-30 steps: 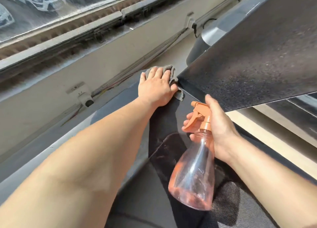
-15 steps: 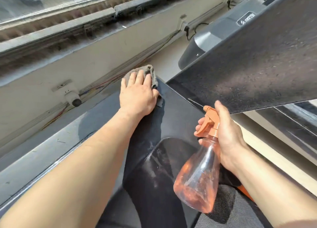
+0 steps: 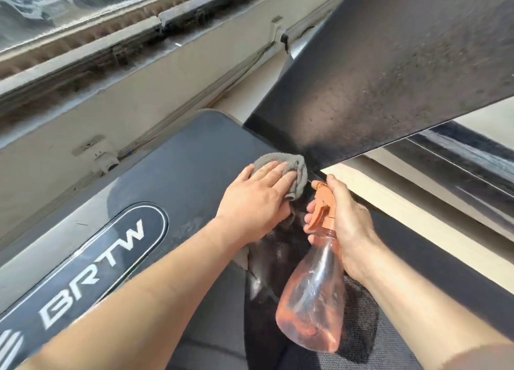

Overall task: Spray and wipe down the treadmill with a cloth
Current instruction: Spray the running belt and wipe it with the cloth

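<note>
Two jobs, one for each side. My left grip (image 3: 256, 202) lies flat with the fingers straight, pressing the grey cloth (image 3: 299, 172) onto the dark treadmill cover (image 3: 194, 158), right where the cover meets the foot of the sloping black upright (image 3: 389, 77). The cloth is bunched under and past my fingertips, and its far edge touches that upright. My right grip (image 3: 347, 225) is curled round the neck of the spray bottle (image 3: 314, 300), fingers on the orange trigger (image 3: 319, 211). The nozzle sits just beside the cloth and the bottle hangs tilted.

I judge this to be the wiping step, worked into the corner of the cover, with no spraying going on. The cover looks dull in patches toward the BRTW badge (image 3: 91, 266), and the upright is speckled all over, so I'd say plenty is left to do.

The next move calls for firm, flat pressure and a sweep along the seam, then out across the cover toward the badge. Any fresh squirt ought to land ahead of the cloth, not on my knuckles. The bunched cloth may roll up under my palm if I drag it against the seam.
</note>
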A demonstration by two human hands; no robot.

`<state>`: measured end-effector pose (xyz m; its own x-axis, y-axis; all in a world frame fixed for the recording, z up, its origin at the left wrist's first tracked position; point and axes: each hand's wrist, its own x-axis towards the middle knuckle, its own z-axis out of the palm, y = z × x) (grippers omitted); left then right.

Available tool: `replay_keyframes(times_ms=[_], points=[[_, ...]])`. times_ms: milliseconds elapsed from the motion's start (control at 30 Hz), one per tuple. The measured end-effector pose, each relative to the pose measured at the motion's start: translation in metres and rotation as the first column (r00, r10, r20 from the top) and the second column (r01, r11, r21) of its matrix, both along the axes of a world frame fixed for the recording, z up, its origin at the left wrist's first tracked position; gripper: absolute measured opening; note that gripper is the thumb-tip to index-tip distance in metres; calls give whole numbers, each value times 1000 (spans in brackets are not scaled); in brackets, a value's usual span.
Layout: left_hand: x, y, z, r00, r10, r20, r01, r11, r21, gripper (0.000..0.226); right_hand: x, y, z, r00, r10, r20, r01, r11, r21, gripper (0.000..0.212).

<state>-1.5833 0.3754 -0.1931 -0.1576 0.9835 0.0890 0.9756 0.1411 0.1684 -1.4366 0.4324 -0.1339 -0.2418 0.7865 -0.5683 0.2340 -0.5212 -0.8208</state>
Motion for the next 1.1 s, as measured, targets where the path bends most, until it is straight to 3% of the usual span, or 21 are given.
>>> replay_keyframes(times_ms=[67, 167, 333, 433, 500, 533, 633, 700, 767, 800, 833, 900, 967, 1000, 1100], points=[[-23, -21, 0, 987, 154, -33, -155, 988, -3, 59, 3, -6, -1, 999, 28, -29, -29, 999, -22, 53], [-61, -50, -1, 898, 439, 24, -439, 898, -13, 58, 4, -8, -1, 991, 95, -94, -99, 994, -36, 48], [-52, -31, 8, 730, 633, 260, -651, 759, -22, 49, -1, -8, 2, 985, 14, -171, -28, 997, -74, 55], [-23, 10, 18, 676, 621, 397, -672, 740, -14, 43, -2, -2, 6, 972, -70, -224, 48, 993, -104, 49], [4, 39, 27, 663, 546, 511, -617, 786, -38, 41, 0, 5, 10, 979, -39, -199, 29, 998, -53, 43], [16, 51, 32, 609, 521, 598, -626, 779, -41, 40, 3, 9, 12, 985, 12, -173, -13, 1000, -3, 36], [33, 71, 48, 292, 482, 826, -753, 648, -112, 42, 9, 19, 14, 977, 215, -5, -210, 959, 190, 15], [36, 79, 60, -49, 355, 934, -778, 572, -258, 43, 16, 26, 12, 948, 277, 159, -315, 895, 316, 11], [43, 87, 79, -399, 122, 909, -749, 529, -400, 36, 23, 30, 15, 927, 275, 255, -358, 851, 384, 13], [48, 90, 89, -502, 37, 864, -732, 513, -447, 30, 26, 29, 17, 924, 270, 271, -363, 841, 400, 15], [53, 92, 98, -539, -1, 843, -729, 503, -465, 24, 28, 29, 19, 925, 272, 266, -364, 833, 415, 16], [66, 96, 118, -497, 0, 868, -734, 534, -420, 17, 34, 29, 24, 939, 262, 222, -335, 840, 427, 16], [68, 100, 134, -340, 18, 940, -768, 571, -289, 19, 39, 30, 27, 957, 254, 142, -290, 867, 405, 12], [64, 104, 140, -265, -9, 964, -793, 571, -213, 30, 40, 31, 30, 963, 248, 106, -270, 877, 397, 11], [31, 108, 152, -101, -15, 995, -864, 497, -81, 47, 40, 31, 35, 957, 283, 69, -285, 862, 420, 7]])
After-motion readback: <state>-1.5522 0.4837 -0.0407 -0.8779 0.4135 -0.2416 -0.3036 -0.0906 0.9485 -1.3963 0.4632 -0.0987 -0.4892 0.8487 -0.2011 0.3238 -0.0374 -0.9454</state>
